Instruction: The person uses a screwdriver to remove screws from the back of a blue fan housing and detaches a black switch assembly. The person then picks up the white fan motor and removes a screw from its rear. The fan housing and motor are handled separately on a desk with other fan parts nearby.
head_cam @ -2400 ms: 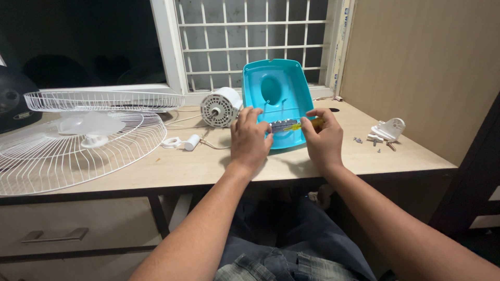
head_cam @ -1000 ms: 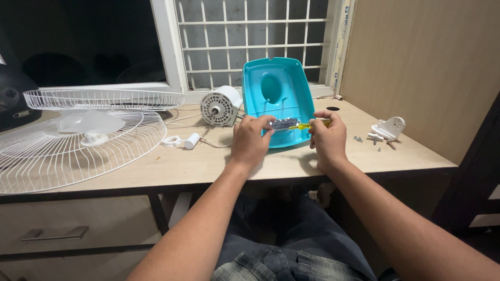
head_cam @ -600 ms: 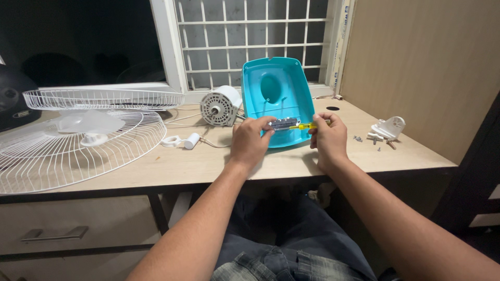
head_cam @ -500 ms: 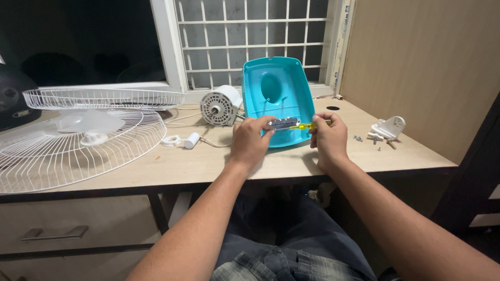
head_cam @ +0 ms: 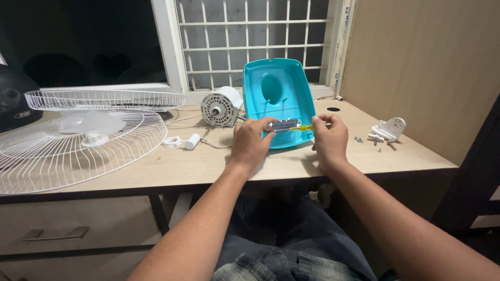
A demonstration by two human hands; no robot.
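A turquoise plastic housing [head_cam: 276, 88] stands tilted on the wooden desk [head_cam: 172, 166], its hollow side facing me. A grey metal switch block [head_cam: 284, 125] lies across its lower part. My left hand [head_cam: 251, 143] grips the housing's lower left rim, with fingertips touching the block. My right hand [head_cam: 329, 139] holds a yellow-handled screwdriver [head_cam: 308, 126] whose tip points left at the block's right end.
A white fan motor [head_cam: 221, 106] with a cord lies left of the housing. White wire fan grilles [head_cam: 78, 140] and a clear blade sit at the far left. A white bracket [head_cam: 389, 128] and loose screws [head_cam: 358, 139] lie at the right. A wooden panel stands along the right side.
Both hands have shifted slightly up along the housing's lower edge. The screwdriver stays at the block's right end, with my right hand a little further right than 2.4 s ago.
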